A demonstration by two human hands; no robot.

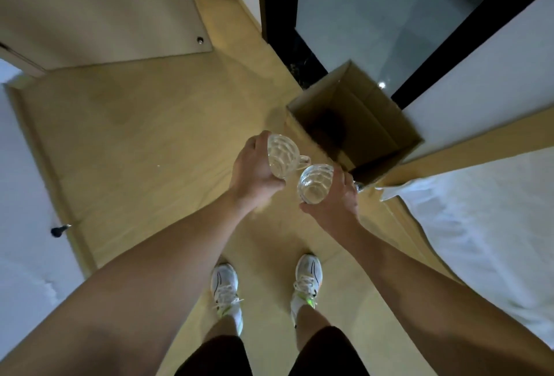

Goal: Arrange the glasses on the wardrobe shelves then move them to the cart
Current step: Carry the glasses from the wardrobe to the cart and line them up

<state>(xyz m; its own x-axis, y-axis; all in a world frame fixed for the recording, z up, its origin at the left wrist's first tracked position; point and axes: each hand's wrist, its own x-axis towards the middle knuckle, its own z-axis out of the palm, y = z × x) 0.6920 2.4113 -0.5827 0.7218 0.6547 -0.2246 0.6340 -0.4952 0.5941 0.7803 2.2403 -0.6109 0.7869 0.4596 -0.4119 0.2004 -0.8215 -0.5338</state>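
Hands held out over wooden floor [135, 135], left hand [254, 171] gripping patterned glass [281, 155], right hand [335, 195] gripping second glass [314, 183], open cardboard box [386, 123] just beyond

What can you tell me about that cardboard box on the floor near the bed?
The cardboard box is plain brown, with its top open so you look straight down into it. Its inside is dark and shadowed; I cannot tell whether anything lies in it. It stands upright on the wooden floor, wedged in the corner between the dark door frame and the bed. Neither hand touches it.
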